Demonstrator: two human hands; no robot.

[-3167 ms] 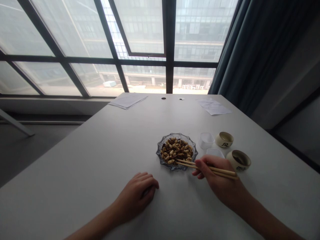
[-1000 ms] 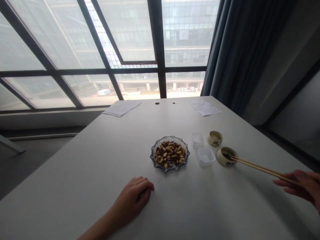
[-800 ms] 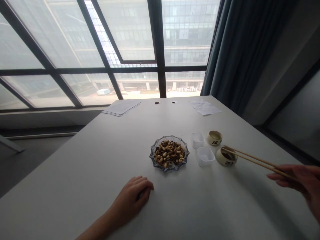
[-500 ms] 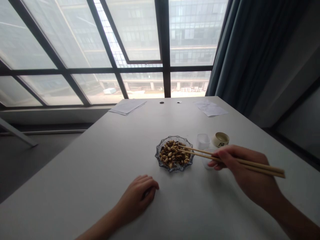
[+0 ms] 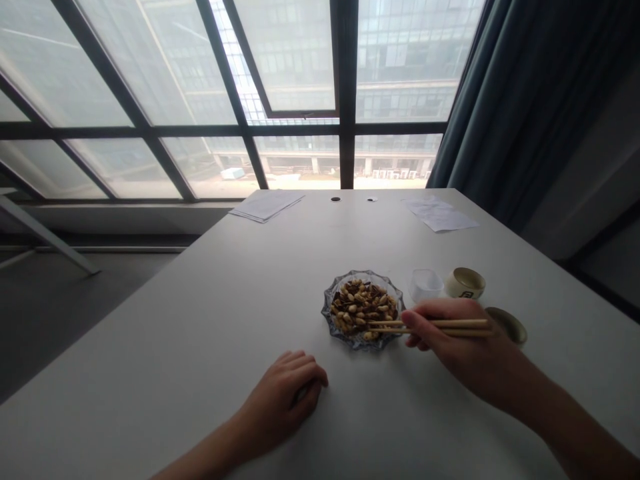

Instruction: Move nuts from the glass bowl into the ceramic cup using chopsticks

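Observation:
My right hand (image 5: pixel 460 350) is closed round a pair of wooden chopsticks (image 5: pixel 440 327), whose tips reach into the near right side of a scalloped glass dish (image 5: pixel 327 307) heaped with peanuts and dark seeds (image 5: pixel 361 307). My left hand (image 5: pixel 285 397) rests on the white table (image 5: pixel 200 320) in front of the dish, fingers curled under, nothing visible in it. A clear plastic cup (image 5: pixel 425 283) and a cream ceramic cup (image 5: pixel 465 283) stand right of the dish. A second ceramic cup (image 5: pixel 510 325) shows behind my right hand.
Papers lie at the table's far left (image 5: pixel 267 205) and far right (image 5: pixel 440 215) near two cable holes. A large window fills the back, with a dark curtain (image 5: pixel 505 107) at the right. The table's right edge runs close to the cups.
My right hand swung the chopsticks from the near ceramic cup at the right back to the dish, and their tips now dip into the nuts. The left hand stayed put.

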